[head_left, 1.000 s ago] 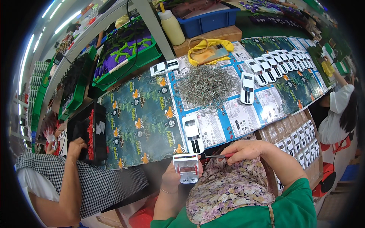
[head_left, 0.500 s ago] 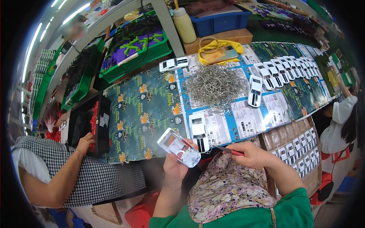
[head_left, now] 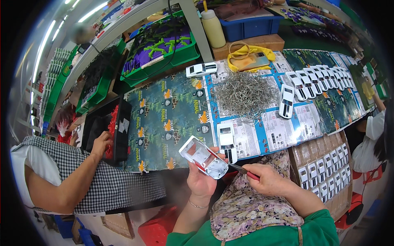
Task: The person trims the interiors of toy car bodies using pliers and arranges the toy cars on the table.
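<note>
My left hand is closed around a white toy car shell, tilted with its hollow underside up; a red strip runs along its inside edge. In my right hand are slim-nosed pliers with red handles and grey metal jaws. Their tip meets the near right end of the shell; whether it grips anything there is too small to tell. Just beyond my hands, a white toy car with black stripes lies on the table. Farther back is a heap of thin metal pins.
More white cars stand right of the pins, with a long row beyond. A carton of cars is at my right. Behind are a yellow bag, a bottle and green bins. A co-worker's hand reaches into a black bin.
The pliers have come in against the end of the car shell, from a small gap before. The whole view has shifted slightly, moving the scene rightward. My left hand still holds the shell.
</note>
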A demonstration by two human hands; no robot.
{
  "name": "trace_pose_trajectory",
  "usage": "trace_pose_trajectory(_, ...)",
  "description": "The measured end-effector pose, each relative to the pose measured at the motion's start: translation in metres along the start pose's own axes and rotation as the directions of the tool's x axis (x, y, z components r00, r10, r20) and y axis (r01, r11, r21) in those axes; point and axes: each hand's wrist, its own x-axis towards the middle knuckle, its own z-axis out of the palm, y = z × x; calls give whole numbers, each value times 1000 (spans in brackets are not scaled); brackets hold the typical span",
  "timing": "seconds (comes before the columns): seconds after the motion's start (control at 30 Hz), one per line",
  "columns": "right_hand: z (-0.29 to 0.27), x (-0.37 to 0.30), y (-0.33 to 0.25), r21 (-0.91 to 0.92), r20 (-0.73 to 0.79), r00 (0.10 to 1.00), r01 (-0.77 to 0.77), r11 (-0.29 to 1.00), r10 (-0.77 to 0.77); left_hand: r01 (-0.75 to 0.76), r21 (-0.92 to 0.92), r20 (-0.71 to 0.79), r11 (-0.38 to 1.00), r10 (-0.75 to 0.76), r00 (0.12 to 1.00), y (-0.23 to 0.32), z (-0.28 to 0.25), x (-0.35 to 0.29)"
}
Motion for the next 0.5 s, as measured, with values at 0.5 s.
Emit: trace_pose_trajectory(0.5, 0, -1, -1, -40, -1, 999, 33, 999, -33, 14, -30, 20, 999, -14, 1000, 2, 0, 1)
